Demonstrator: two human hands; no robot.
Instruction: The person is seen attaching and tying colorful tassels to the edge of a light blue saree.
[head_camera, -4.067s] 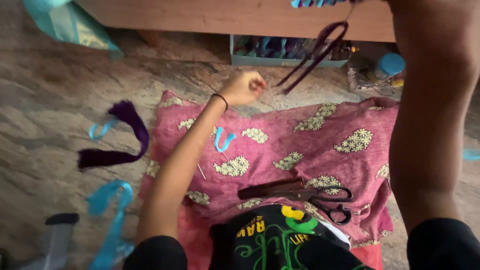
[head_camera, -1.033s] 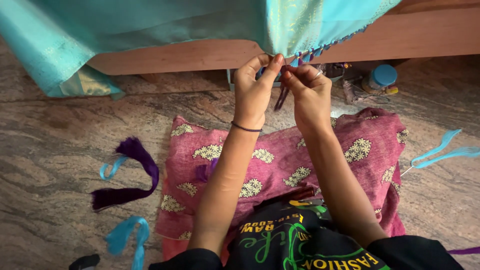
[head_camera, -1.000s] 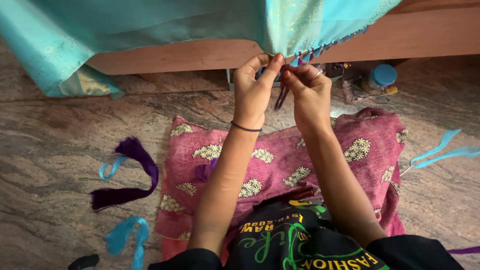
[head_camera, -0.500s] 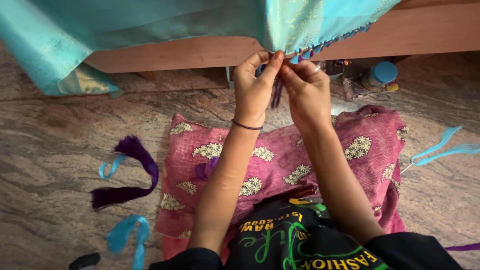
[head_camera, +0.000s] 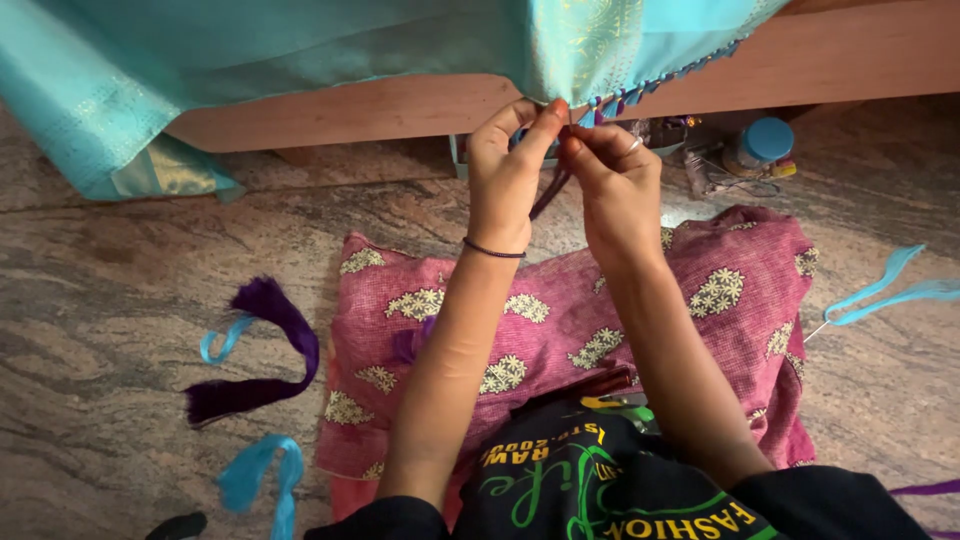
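Observation:
Both hands are raised to the hanging edge of a turquoise cloth (head_camera: 420, 50) that drapes over a wooden ledge. My left hand (head_camera: 508, 170), with a dark band at the wrist, pinches the cloth's fringed hem. My right hand (head_camera: 612, 170), a ring on one finger, pinches the same spot beside it. A dark purple thread (head_camera: 548, 195) hangs down between the two hands. Small blue and purple tassels (head_camera: 640, 95) run along the hem to the right.
A pink patterned cushion (head_camera: 560, 320) lies on the stone floor (head_camera: 120, 290) under my arms. A purple thread bundle (head_camera: 265, 350) and turquoise thread bundles (head_camera: 262, 475) lie at left, more turquoise thread (head_camera: 885, 295) at right. A blue-capped jar (head_camera: 760, 145) stands under the wooden ledge (head_camera: 840, 55).
Earlier my right hand held a purple thread high while the left rested on the cushion. Both hands have since come together at the cloth's hem and risen slightly.

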